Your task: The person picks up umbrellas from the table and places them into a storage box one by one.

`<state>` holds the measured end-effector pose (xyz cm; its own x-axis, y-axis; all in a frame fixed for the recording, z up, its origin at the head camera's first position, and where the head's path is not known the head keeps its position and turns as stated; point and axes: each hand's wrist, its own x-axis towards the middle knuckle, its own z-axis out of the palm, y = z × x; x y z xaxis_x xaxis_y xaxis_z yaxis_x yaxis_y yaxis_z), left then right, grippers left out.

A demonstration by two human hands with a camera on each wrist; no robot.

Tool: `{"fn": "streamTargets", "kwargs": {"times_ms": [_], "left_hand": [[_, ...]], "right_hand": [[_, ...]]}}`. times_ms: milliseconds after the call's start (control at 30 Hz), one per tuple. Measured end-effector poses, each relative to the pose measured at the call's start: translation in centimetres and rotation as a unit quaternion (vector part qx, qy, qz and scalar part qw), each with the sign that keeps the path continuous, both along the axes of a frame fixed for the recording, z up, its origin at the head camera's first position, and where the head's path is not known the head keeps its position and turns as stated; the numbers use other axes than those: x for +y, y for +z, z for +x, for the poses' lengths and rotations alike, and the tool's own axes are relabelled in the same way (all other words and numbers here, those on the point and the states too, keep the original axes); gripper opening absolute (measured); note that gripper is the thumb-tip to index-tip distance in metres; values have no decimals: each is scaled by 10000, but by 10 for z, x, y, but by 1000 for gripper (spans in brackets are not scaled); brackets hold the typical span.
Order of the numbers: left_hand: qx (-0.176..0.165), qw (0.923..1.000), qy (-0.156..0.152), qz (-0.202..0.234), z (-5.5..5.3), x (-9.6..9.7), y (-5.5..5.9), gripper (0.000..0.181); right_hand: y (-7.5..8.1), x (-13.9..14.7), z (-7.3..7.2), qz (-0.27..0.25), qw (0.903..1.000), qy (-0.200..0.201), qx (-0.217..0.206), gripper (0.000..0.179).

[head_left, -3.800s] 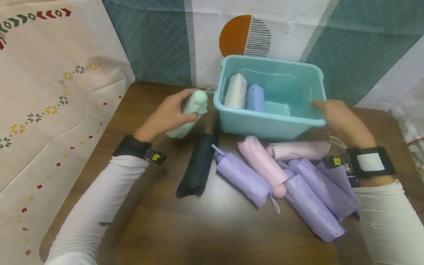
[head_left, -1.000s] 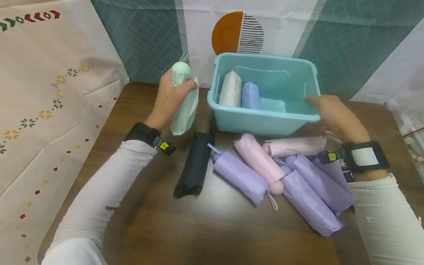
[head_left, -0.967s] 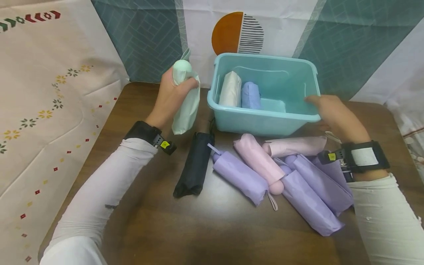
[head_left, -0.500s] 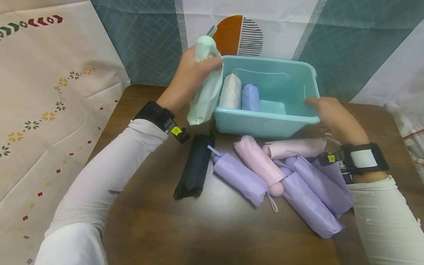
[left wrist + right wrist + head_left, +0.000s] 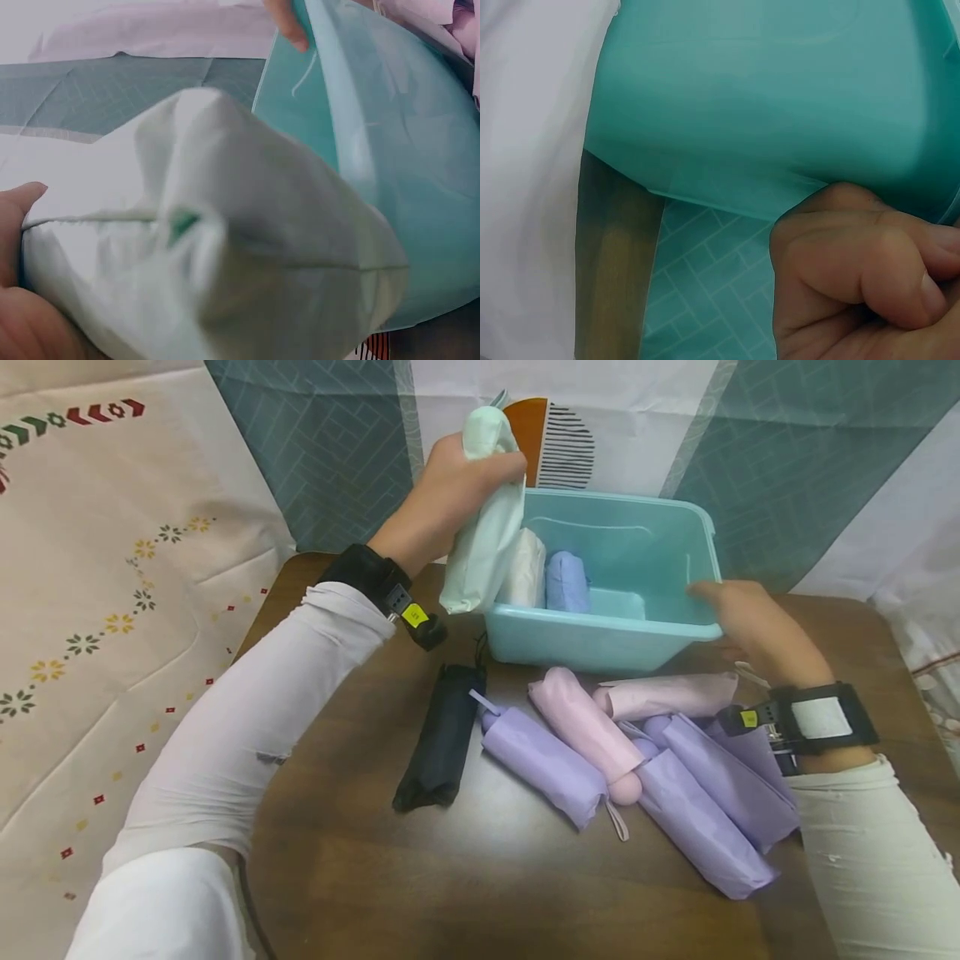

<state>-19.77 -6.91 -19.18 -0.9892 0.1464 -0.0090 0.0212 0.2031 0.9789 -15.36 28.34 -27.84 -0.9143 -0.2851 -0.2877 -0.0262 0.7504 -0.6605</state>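
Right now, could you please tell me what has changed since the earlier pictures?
The left hand has moved the mint-green umbrella up and rightward to the left end of the bin, without letting go. The right hand still grips the bin's right rim, and the white umbrella and blue umbrella inside and the umbrellas outside look unmoved.

Soft glare whitens the brown tabletop
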Motion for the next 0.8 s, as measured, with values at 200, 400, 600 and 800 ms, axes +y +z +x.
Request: {"fn": "streamTargets", "kwargs": {"times_ms": [200, 400, 600, 800], "left_hand": [[-155, 9996, -159, 167, -8, 11, 6, 31], [-368, 9988, -130, 310, -16, 28, 9, 29], [-590, 9980, -202, -58, -27, 46, 4, 33], [-917, 9951, -297, -198, -36, 56, -4, 36]], "right_hand": [[0, 0, 0, -2, 10000, -7, 41, 48], [0, 2, -1, -233, 9988, -385, -207, 52], [0, 2, 1, -103, 9995, -292, -112, 50], [1, -3, 2, -321, 9970, -595, -365, 55]]}}
